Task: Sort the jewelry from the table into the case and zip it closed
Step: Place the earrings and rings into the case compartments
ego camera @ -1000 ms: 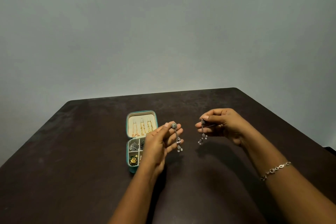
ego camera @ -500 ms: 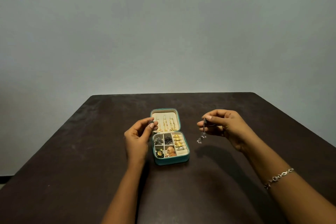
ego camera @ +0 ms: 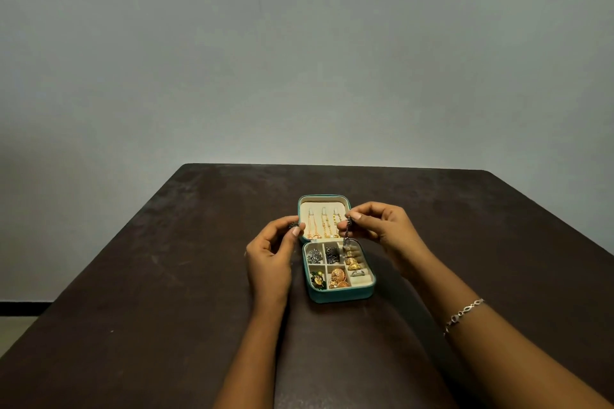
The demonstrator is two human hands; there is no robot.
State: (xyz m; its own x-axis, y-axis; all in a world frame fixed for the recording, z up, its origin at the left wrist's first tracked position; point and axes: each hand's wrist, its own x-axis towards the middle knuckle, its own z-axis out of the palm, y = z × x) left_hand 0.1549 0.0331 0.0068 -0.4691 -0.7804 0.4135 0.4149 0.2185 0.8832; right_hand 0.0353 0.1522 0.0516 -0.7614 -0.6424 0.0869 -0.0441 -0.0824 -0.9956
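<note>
Dark brown desk (ego camera: 159,276), matte, scuffed top. Teal jewelry case (ego camera: 342,295) sits open near desk centre, lid at 12 o'clock, compartment tray at 6 o'clock.

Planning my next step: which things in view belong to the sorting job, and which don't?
Job: teal case, open; dangling earring pinched by right hand; small dark piece pinched by left hand.
Not job: bracelet on the right wrist; table.
</note>
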